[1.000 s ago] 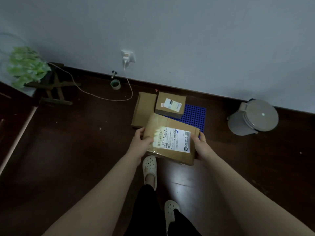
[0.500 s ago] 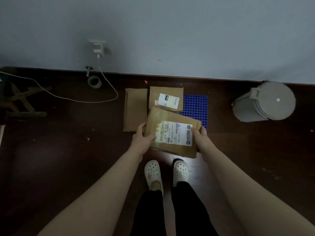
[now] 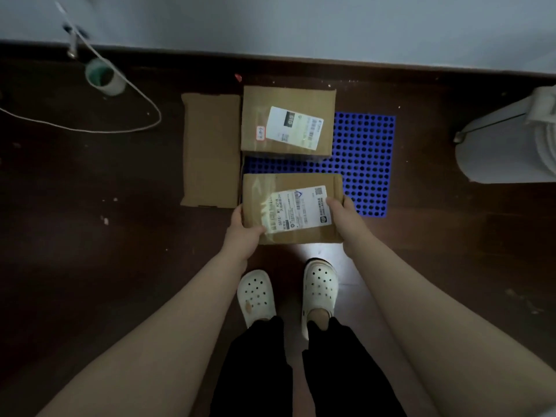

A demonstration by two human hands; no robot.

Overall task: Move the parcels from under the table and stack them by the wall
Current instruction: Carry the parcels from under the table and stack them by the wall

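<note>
I hold a brown cardboard parcel (image 3: pixel 288 206) with a white shipping label between both hands, low over the front edge of a blue perforated mat (image 3: pixel 365 164). My left hand (image 3: pixel 242 234) grips its left near corner, thumb on top. My right hand (image 3: pixel 343 218) grips its right side. A second labelled parcel (image 3: pixel 287 121) lies on the mat near the wall. A plain flat parcel (image 3: pixel 210 150) lies on the floor to the left of both. The grey wall (image 3: pixel 301 22) runs along the top.
A grey pedal bin (image 3: pixel 508 139) stands at the right edge. A roll of tape (image 3: pixel 103 76) and a white cable (image 3: pixel 129 109) lie on the dark wooden floor at the upper left. My feet in white clogs (image 3: pixel 288 293) stand just behind the held parcel.
I have stepped closer to the wall and bent down. The held parcel has gone lower and now sits squarely in front of the labelled parcel on the mat.
</note>
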